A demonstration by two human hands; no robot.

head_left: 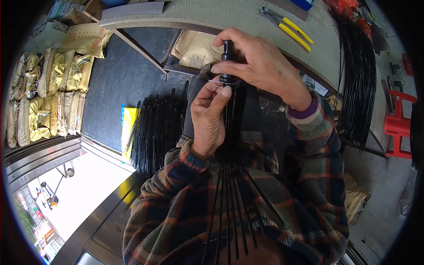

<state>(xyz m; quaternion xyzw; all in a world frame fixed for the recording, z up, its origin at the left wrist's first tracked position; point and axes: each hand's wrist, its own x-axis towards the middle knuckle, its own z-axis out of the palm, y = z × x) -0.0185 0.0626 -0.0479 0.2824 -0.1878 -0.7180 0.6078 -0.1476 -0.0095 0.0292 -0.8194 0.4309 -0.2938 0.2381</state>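
Observation:
Upright in front of me is what looks like an umbrella frame, its slim black ribs (235,212) fanning out over my lap. My right hand (265,64) grips the black tubular shaft (227,56) near its far end, thumb on one side and fingers curled round the other. Just below, my left hand (208,119) pinches a thin pale wire (215,81) between thumb and forefinger, where the ribs meet the shaft. The wire's ends stick out to the left. How it runs round the joint is hidden by my fingers.
A thick bundle of black rods (154,132) stands left of my arm beside a yellow packet (128,132). More rods (358,84) hang over the workbench (198,15) at right. Yellow-handled pliers (293,33) lie there. Stacked sacks (48,92) and a red chair (399,121) flank me.

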